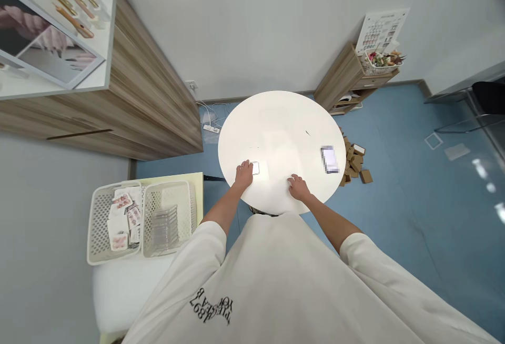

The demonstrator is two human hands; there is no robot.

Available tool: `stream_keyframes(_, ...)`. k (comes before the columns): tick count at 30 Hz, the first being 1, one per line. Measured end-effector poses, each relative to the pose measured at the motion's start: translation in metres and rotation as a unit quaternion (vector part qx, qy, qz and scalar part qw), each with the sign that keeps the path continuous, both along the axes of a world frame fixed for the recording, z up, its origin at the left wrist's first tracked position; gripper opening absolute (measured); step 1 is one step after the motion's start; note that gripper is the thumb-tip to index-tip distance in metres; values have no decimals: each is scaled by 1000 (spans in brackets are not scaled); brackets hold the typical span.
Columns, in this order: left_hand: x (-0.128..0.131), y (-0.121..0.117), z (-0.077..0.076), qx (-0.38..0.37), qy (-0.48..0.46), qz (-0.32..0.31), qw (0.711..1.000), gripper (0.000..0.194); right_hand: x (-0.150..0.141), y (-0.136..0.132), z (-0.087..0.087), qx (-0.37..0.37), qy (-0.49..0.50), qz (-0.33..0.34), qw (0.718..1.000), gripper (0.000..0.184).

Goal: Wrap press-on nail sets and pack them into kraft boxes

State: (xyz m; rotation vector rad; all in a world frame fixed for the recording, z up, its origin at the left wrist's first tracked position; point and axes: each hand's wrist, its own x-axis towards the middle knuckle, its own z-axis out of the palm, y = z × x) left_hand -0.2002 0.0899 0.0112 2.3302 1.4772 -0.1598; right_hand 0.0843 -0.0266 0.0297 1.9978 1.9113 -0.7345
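A small white rectangular piece with a thin grey edge (pixel 256 168) lies on the round white table (pixel 276 118). My left hand (pixel 244 174) is closed at its left side, the fingers covering part of it; whether it is a card or a flat case I cannot tell. To the right, my right hand (pixel 299 188) rests near the front of the tabletop, fingers apart and a little bent, with nothing visible in them. A phone-like device with a blurred screen (pixel 330 159) sits by the table's right edge. Farther back lies a small dark thin object (pixel 307 133).
Left of me, one white basket (pixel 94 228) holds printed cards and another (pixel 193 212) holds stacked clear plastic cases. Small brown cardboard boxes (pixel 356 163) are heaped on the floor right of the table. A wooden cabinet (pixel 158 81) and a power strip (pixel 211 129) are at the left.
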Motion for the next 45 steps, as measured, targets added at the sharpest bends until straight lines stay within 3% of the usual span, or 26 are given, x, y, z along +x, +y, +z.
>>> stream_keyframes(6,0,9,-9,12,-12,-34,999,50,3,-10,1,-13,-9,-21,1000,48)
stream_keyframes(13,6,7,-2,2,-40,-21,999,43,16,-12,-4,-1,-2,-17,1000,49)
stream_keyframes(16,23,1,5,2,-61,-5,998,42,27,-8,-7,14,8,1,1000,48)
stream_keyframes(21,73,-11,13,-11,-87,-13,996,44,49,-1,-14,38,28,31,998,45)
stream_keyframes(31,155,-12,8,-50,-79,-30,995,46,78,9,-25,43,27,115,992,38)
stream_keyframes(37,176,-13,-6,-33,-63,-23,997,41,84,8,-30,56,31,152,986,36)
stream_keyframes(45,179,-15,-12,-37,-37,-29,998,47,87,11,-30,40,50,153,986,40)
